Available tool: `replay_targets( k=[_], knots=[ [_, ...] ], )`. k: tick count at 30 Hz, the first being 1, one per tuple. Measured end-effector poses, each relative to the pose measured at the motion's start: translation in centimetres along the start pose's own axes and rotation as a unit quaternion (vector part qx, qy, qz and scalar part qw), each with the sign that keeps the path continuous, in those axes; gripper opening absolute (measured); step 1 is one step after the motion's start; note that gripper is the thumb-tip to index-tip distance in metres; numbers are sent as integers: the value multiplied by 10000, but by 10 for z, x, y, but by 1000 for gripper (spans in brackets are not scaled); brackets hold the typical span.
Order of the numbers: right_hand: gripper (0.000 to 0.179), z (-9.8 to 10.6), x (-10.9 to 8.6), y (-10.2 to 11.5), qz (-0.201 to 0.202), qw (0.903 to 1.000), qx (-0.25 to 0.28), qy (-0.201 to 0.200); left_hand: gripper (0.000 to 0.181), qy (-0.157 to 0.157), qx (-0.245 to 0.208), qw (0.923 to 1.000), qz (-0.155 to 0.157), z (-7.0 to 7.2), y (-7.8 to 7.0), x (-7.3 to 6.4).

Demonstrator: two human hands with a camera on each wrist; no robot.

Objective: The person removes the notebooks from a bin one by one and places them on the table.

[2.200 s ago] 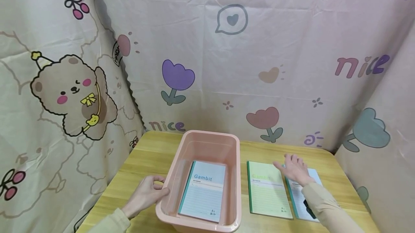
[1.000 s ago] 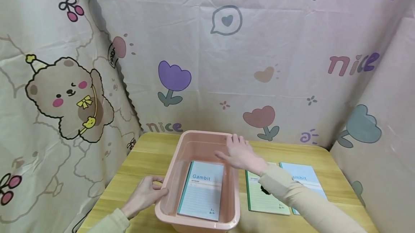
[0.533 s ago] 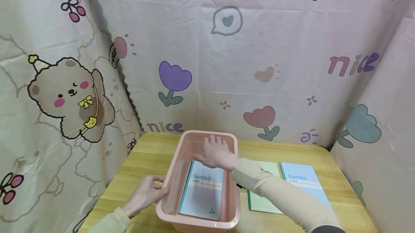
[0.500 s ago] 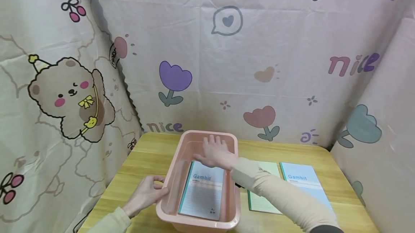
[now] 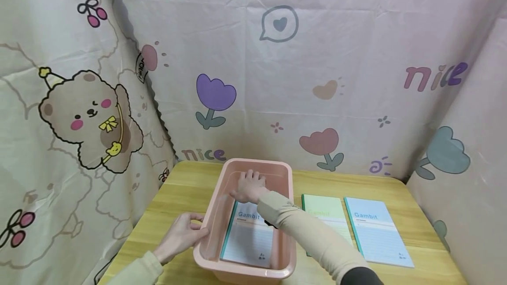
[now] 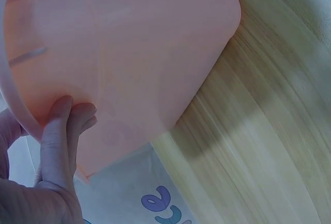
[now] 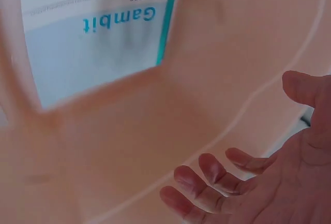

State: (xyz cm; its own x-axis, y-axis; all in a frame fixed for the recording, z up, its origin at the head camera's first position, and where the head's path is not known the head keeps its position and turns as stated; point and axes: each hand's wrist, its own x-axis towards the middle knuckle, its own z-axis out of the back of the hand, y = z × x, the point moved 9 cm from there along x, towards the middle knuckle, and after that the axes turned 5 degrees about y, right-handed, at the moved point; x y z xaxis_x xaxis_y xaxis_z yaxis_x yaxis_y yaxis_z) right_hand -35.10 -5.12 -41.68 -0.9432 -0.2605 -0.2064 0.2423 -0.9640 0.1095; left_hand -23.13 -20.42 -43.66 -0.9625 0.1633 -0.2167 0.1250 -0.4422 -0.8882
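Note:
A pink plastic bin stands on the wooden table. My left hand grips the bin's left rim, thumb on the inner side and fingers against the outer wall, as the left wrist view shows. Inside the bin lies a blue "Gambit" notebook with a teal spine, face up. Over the far part of the bin hovers my right hand, fingers spread and holding nothing; it covers the notebook's upper edge in the head view. In the right wrist view this hand is apart from the notebook.
Right of the bin, a green notebook lies on the table, partly behind my right sleeve. Beside it is another blue notebook. A printed curtain hangs behind the table and along both sides.
My right hand has moved left from above the notebooks on the table, across the bin's right rim, to over the bin's inside. The left hand has stayed on the rim.

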Motion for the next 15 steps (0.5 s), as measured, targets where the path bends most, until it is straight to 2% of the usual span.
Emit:
replay_targets(
  k=[9, 15],
  knots=[
    [78, -24, 14, -5, -487, 9987, 130, -112, 44, 17, -26, 10000, 24, 0, 2, -1],
    [74, -39, 16, -4, -577, 9972, 429, -219, 46, 22, -60, 10000, -17, 0, 2, 0]
  ],
)
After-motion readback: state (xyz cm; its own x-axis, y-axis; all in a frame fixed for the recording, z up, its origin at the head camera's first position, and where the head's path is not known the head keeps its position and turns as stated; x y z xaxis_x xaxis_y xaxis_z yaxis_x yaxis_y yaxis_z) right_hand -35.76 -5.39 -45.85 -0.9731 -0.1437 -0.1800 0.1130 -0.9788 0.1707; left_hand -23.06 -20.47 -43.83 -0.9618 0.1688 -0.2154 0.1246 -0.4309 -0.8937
